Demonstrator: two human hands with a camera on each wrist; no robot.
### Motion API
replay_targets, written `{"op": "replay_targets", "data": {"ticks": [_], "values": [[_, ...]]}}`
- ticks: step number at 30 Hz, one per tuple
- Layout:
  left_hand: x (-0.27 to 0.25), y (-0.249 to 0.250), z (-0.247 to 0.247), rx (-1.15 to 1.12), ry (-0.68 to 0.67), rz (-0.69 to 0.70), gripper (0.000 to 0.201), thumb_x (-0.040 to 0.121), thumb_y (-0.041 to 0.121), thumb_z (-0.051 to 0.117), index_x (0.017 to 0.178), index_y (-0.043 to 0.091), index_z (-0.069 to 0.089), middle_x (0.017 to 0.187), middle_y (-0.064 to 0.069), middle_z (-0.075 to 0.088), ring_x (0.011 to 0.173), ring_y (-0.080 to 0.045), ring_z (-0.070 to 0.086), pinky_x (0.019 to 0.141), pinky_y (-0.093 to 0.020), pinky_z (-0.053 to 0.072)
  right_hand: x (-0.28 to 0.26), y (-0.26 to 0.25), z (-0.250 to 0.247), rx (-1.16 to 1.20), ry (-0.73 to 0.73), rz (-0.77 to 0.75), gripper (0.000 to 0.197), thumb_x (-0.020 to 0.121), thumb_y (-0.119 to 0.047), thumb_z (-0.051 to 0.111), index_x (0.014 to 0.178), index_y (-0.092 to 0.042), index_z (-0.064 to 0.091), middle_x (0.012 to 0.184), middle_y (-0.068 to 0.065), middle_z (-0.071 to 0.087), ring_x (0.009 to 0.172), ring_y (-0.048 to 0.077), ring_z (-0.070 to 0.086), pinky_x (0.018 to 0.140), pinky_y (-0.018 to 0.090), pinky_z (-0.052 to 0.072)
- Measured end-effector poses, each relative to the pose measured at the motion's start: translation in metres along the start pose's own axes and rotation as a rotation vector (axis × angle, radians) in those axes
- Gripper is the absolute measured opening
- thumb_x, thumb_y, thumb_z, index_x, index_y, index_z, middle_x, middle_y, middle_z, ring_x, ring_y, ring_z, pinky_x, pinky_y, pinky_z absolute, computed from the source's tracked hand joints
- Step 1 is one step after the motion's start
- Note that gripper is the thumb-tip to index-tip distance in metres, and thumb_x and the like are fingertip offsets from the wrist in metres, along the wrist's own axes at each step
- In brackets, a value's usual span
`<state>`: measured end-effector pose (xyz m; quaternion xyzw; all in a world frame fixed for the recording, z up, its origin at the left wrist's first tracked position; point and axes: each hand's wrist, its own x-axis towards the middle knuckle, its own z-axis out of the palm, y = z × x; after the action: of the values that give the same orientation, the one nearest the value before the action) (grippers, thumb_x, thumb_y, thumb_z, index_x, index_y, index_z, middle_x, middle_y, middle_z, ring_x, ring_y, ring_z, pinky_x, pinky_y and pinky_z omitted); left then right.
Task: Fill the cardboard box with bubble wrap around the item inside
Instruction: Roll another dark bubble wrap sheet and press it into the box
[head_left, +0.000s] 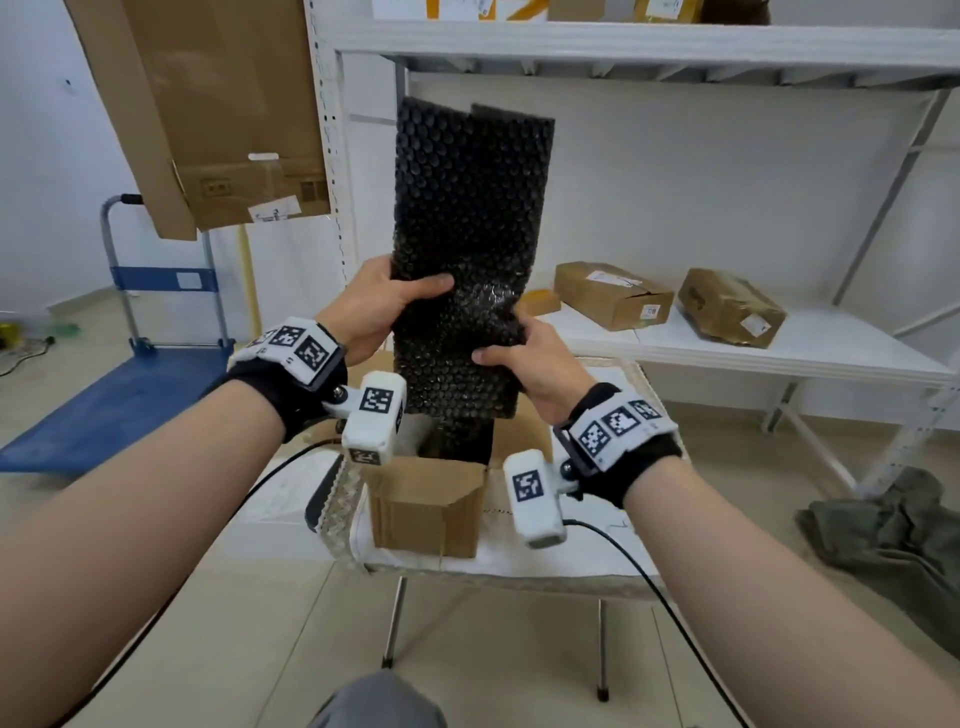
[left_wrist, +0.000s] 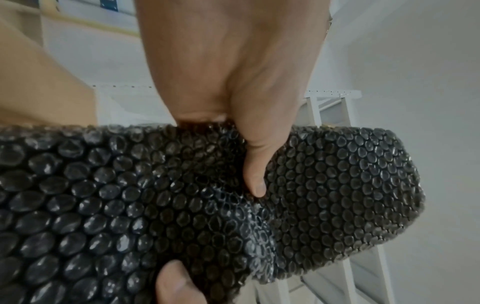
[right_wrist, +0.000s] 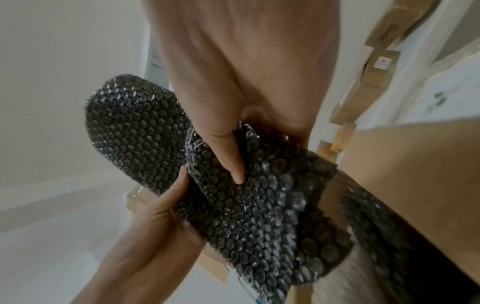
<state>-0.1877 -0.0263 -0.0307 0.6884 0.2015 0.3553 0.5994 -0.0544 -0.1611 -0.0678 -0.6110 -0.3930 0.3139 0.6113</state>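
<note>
A long strip of black bubble wrap (head_left: 467, 228) is standing nearly upright above the open cardboard box (head_left: 431, 499), its long axis running vertically, its top end pointing up toward the white metal shelf (head_left: 649, 47) and its lower end hanging at the box's mouth. The sheet is looking soft and pliable, covered in rows of small round glossy bubbles, and it is creasing where it is being squeezed near the middle. The left hand (head_left: 382, 306) is grasping the strip's left edge, thumb lying across the front face and fingers going behind. The right hand (head_left: 535, 364) is gripping the right edge slightly lower, thumb pressing into the bubbles. The box, of plain brown corrugated board with flaps standing open, is sitting on a small desk (head_left: 561, 561) with a pale cover. More dark wrap is showing inside the box; the item itself cannot be made out. Taped brown parcels (head_left: 613, 293) are lying on the lower shelf behind.
</note>
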Motion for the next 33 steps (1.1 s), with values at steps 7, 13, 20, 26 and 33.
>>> {"op": "replay_targets", "data": {"ticks": [7, 13, 20, 26, 33], "values": [[-0.003, -0.03, -0.016, 0.166, -0.056, -0.097, 0.039, 0.092, 0.012, 0.067, 0.13, 0.007, 0.06, 0.124, -0.002, 0.069, 0.109, -0.012, 0.066, 0.09, -0.025, 0.054, 0.016, 0.045, 0.019, -0.121, 0.025, 0.025, 0.054, 0.085, 0.001, 0.07, 0.135, -0.005, 0.051, 0.129, 0.013, 0.063, 0.118, 0.027, 0.06, 0.105, 0.046, 0.047], [-0.001, -0.041, -0.028, 0.389, -0.192, -0.208, 0.033, 0.085, 0.008, 0.075, 0.116, 0.013, 0.067, 0.116, -0.008, 0.072, 0.103, -0.021, 0.067, 0.083, -0.032, 0.055, 0.025, 0.058, 0.005, -0.182, 0.026, 0.025, 0.057, 0.086, -0.006, 0.072, 0.137, -0.005, 0.047, 0.131, 0.013, 0.062, 0.121, 0.029, 0.058, 0.107, 0.047, 0.044], [-0.014, -0.06, -0.039, 0.712, -0.395, -0.437, 0.064, 0.072, 0.002, 0.085, 0.126, 0.007, 0.052, 0.118, -0.012, 0.067, 0.099, -0.027, 0.069, 0.072, -0.033, 0.062, 0.02, 0.061, 0.005, -0.318, -0.213, 0.027, 0.067, 0.094, -0.009, 0.063, 0.151, -0.012, 0.027, 0.144, 0.01, 0.05, 0.129, 0.024, 0.05, 0.108, 0.036, 0.042], [-0.014, -0.08, -0.053, 0.945, -0.251, -0.382, 0.126, 0.022, 0.059, 0.094, 0.131, 0.014, 0.049, 0.115, 0.005, 0.064, 0.107, -0.02, 0.06, 0.102, -0.035, 0.047, 0.013, 0.053, 0.007, -0.691, -0.421, 0.049, 0.103, 0.078, -0.005, 0.079, 0.156, -0.017, 0.012, 0.148, 0.005, 0.042, 0.128, 0.016, 0.045, 0.103, 0.02, 0.034], [-0.029, -0.079, -0.034, 1.107, -0.264, -0.338, 0.045, 0.067, 0.032, 0.091, 0.09, 0.027, 0.053, 0.079, 0.012, 0.056, 0.067, -0.002, 0.049, 0.054, -0.01, 0.034, 0.005, 0.058, 0.011, -1.038, -0.382, 0.036, 0.065, 0.08, -0.022, 0.082, 0.132, -0.003, 0.047, 0.134, 0.014, 0.054, 0.122, 0.03, 0.053, 0.099, 0.033, 0.045]]}}
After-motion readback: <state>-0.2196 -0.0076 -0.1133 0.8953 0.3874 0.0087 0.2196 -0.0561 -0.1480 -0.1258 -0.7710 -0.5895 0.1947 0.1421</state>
